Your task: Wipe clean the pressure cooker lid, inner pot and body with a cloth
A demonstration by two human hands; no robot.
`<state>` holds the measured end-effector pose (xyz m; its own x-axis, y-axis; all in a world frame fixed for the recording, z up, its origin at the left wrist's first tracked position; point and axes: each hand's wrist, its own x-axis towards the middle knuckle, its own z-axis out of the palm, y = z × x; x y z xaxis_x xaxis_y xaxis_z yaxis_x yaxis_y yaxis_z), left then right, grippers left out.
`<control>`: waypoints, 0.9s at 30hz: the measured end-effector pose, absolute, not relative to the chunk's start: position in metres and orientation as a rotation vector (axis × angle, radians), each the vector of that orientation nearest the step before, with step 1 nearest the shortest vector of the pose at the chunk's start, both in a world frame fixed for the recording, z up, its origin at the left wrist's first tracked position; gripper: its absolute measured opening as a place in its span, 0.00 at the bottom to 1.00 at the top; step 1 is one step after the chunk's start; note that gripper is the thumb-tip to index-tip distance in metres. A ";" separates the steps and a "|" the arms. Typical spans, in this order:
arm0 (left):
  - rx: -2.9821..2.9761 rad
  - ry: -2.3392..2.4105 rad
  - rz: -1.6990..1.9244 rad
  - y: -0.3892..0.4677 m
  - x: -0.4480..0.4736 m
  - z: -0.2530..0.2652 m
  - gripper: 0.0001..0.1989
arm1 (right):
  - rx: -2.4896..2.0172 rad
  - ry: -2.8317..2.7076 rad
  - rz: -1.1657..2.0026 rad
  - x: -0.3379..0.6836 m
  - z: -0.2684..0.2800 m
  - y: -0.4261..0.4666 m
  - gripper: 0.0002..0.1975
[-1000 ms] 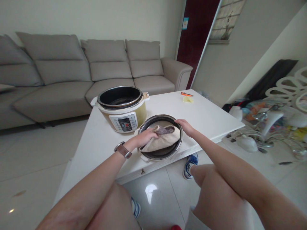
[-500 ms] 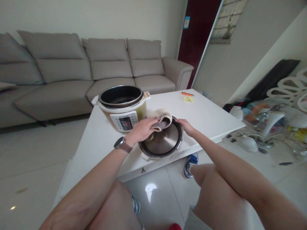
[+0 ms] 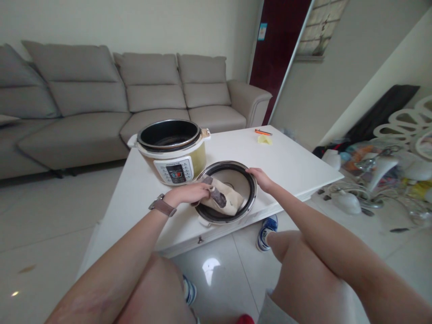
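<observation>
The cooker lid [image 3: 241, 179] lies inner side up at the near edge of the white table [image 3: 290, 166], its far-right rim pinched between the thumb and fingers of the right hand [image 3: 261, 178], while the left hand [image 3: 192, 192], fingers closed, grips a beige-and-grey cloth [image 3: 229, 198] that rests across the lid's near-left part. Just beyond and to the left stands the uncovered cooker [image 3: 200, 159], its control panel facing near; at the table's far right lie an orange item [image 3: 263, 132] and a yellow scrap [image 3: 265, 140], with a sofa [image 3: 155, 96] behind.
</observation>
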<state>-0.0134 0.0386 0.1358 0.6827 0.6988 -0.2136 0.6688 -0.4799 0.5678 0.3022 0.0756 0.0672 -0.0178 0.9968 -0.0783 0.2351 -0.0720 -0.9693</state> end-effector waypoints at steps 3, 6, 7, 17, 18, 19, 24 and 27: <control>2.083 1.086 0.114 0.031 -0.012 0.140 0.10 | -1.420 -1.386 1.148 0.300 0.070 0.075 0.18; 1.975 1.134 0.209 0.028 -0.013 0.139 0.09 | -1.413 -1.390 1.135 0.299 0.071 0.075 0.18; 1.947 1.154 0.273 0.029 -0.014 0.139 0.10 | -1.414 -1.389 1.135 0.299 0.071 0.075 0.18; 1.931 1.170 0.978 0.042 -0.015 0.140 0.20 | -1.431 -1.347 1.176 0.300 0.068 0.076 0.16; 2.008 1.156 0.929 0.041 -0.014 0.140 0.20 | -1.426 -1.352 1.174 0.300 0.068 0.076 0.16; 2.077 1.131 0.851 0.039 -0.012 0.138 0.20 | -1.426 -1.356 1.175 0.300 0.068 0.076 0.16; 2.138 0.825 0.287 0.022 -0.001 0.129 0.17 | -1.437 -1.366 1.154 0.299 0.069 0.075 0.16; 2.067 0.749 0.120 0.012 0.005 0.129 0.15 | -1.406 -1.391 1.126 0.298 0.070 0.075 0.16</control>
<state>0.0052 0.0119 0.1287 0.8112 0.5518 -0.1937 0.4641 -0.4058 0.7874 0.2984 0.0748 0.0705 -0.0191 0.9991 -0.0380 0.2452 -0.0322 -0.9689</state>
